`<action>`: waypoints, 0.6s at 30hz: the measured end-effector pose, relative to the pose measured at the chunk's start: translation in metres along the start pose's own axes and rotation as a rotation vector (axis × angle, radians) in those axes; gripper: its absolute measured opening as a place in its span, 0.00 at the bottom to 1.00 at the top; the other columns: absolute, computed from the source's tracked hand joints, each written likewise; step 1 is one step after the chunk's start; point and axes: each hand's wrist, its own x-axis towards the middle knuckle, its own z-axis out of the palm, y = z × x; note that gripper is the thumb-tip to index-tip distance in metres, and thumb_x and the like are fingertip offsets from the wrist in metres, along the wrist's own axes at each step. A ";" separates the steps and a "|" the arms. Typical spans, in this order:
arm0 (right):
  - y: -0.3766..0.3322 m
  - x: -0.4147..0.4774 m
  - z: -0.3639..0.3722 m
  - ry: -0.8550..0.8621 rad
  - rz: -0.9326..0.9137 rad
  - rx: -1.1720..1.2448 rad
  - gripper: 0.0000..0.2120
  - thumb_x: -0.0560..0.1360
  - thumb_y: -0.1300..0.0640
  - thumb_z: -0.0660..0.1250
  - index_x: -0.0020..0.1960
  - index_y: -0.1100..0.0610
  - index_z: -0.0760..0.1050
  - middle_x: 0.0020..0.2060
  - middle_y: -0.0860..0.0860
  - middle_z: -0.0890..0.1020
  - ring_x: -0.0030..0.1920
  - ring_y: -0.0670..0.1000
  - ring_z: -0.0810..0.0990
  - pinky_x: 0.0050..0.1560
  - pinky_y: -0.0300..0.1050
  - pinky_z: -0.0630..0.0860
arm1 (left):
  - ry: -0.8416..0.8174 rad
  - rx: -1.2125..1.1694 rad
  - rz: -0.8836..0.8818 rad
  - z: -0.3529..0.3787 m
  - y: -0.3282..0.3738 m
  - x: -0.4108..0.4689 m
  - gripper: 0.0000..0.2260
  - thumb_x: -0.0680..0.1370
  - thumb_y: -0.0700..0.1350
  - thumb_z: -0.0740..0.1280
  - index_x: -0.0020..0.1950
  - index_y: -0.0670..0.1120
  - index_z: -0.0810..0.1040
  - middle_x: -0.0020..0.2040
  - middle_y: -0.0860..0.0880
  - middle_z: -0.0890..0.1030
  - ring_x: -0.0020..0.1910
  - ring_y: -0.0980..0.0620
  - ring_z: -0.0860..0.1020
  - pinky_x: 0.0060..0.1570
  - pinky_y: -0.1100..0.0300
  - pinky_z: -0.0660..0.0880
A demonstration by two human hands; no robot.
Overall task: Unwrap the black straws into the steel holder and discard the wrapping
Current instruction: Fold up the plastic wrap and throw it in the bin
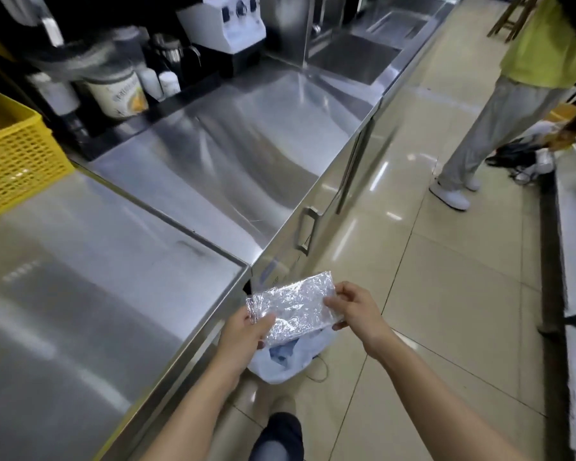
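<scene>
Beside steel counter [180, 201], hands [246, 331] [354, 306] stretch wrapping [296, 302]

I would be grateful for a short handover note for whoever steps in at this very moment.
Left hand: grips the near-left end of the crinkled clear plastic wrapping.
Right hand: pinches its far-right end.
The wrapping is held flat above the white-lined bin on the floor beside the steel counter.
Black straws and steel holder: not in view.
Done: wrapping looks empty.
Left: drop it into the bin.
</scene>
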 end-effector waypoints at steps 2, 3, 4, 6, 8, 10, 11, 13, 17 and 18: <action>0.004 0.016 -0.009 0.008 0.033 -0.026 0.07 0.74 0.65 0.64 0.39 0.57 0.72 0.31 0.51 0.73 0.31 0.47 0.73 0.28 0.37 0.73 | -0.006 0.007 -0.074 0.011 -0.004 0.019 0.06 0.74 0.45 0.68 0.50 0.48 0.78 0.45 0.48 0.83 0.40 0.55 0.81 0.44 0.58 0.78; 0.007 0.025 -0.014 0.010 0.043 -0.036 0.07 0.74 0.65 0.64 0.39 0.57 0.72 0.31 0.50 0.73 0.31 0.47 0.73 0.28 0.37 0.73 | -0.014 0.009 -0.113 0.016 -0.006 0.027 0.07 0.74 0.46 0.68 0.51 0.47 0.78 0.47 0.47 0.83 0.43 0.51 0.80 0.46 0.54 0.77; 0.010 0.033 -0.018 0.010 0.054 -0.043 0.07 0.74 0.65 0.64 0.39 0.57 0.72 0.31 0.50 0.73 0.31 0.47 0.73 0.28 0.37 0.73 | -0.020 0.005 -0.146 0.022 -0.010 0.037 0.08 0.74 0.47 0.68 0.52 0.46 0.77 0.47 0.46 0.82 0.43 0.49 0.79 0.46 0.54 0.75; 0.021 0.051 -0.025 0.017 0.087 -0.046 0.06 0.74 0.65 0.64 0.40 0.56 0.72 0.32 0.52 0.73 0.33 0.49 0.73 0.28 0.37 0.73 | -0.021 0.008 -0.203 0.033 -0.018 0.052 0.08 0.74 0.46 0.67 0.49 0.43 0.75 0.44 0.46 0.79 0.40 0.49 0.75 0.44 0.56 0.72; 0.033 0.065 -0.029 0.034 0.129 -0.033 0.04 0.74 0.65 0.64 0.43 0.57 0.73 0.35 0.55 0.74 0.35 0.51 0.73 0.29 0.39 0.73 | -0.009 0.012 -0.256 0.041 -0.026 0.062 0.07 0.73 0.42 0.68 0.46 0.42 0.72 0.41 0.45 0.76 0.39 0.49 0.74 0.44 0.56 0.70; 0.047 0.078 -0.029 0.043 0.174 -0.015 0.04 0.74 0.65 0.65 0.46 0.59 0.71 0.35 0.54 0.74 0.35 0.51 0.74 0.28 0.40 0.74 | 0.023 -0.002 -0.306 0.046 -0.034 0.072 0.11 0.71 0.40 0.69 0.51 0.41 0.71 0.45 0.43 0.77 0.41 0.47 0.75 0.45 0.55 0.72; 0.055 0.084 -0.028 0.040 0.192 -0.014 0.05 0.74 0.65 0.65 0.48 0.59 0.70 0.35 0.53 0.74 0.35 0.51 0.74 0.28 0.39 0.74 | 0.048 -0.018 -0.333 0.047 -0.039 0.076 0.15 0.70 0.40 0.70 0.55 0.40 0.71 0.48 0.43 0.78 0.43 0.46 0.77 0.43 0.56 0.73; 0.071 0.096 -0.025 0.025 0.213 -0.022 0.09 0.74 0.64 0.65 0.52 0.59 0.68 0.35 0.53 0.74 0.34 0.51 0.74 0.26 0.38 0.73 | 0.116 -0.039 -0.366 0.052 -0.054 0.085 0.22 0.67 0.40 0.72 0.57 0.37 0.69 0.49 0.41 0.78 0.40 0.47 0.77 0.34 0.61 0.73; 0.113 0.124 -0.020 0.021 0.237 -0.113 0.12 0.74 0.62 0.66 0.52 0.57 0.64 0.37 0.52 0.72 0.35 0.51 0.74 0.30 0.42 0.72 | 0.262 -0.001 -0.362 0.067 -0.095 0.109 0.14 0.70 0.35 0.69 0.51 0.39 0.67 0.38 0.43 0.74 0.31 0.50 0.71 0.27 0.63 0.70; 0.130 0.134 -0.019 0.013 0.226 -0.165 0.12 0.74 0.61 0.65 0.51 0.57 0.63 0.36 0.51 0.71 0.35 0.51 0.73 0.31 0.44 0.72 | 0.259 0.008 -0.362 0.074 -0.112 0.117 0.10 0.72 0.35 0.68 0.48 0.41 0.68 0.37 0.43 0.74 0.31 0.50 0.71 0.29 0.62 0.70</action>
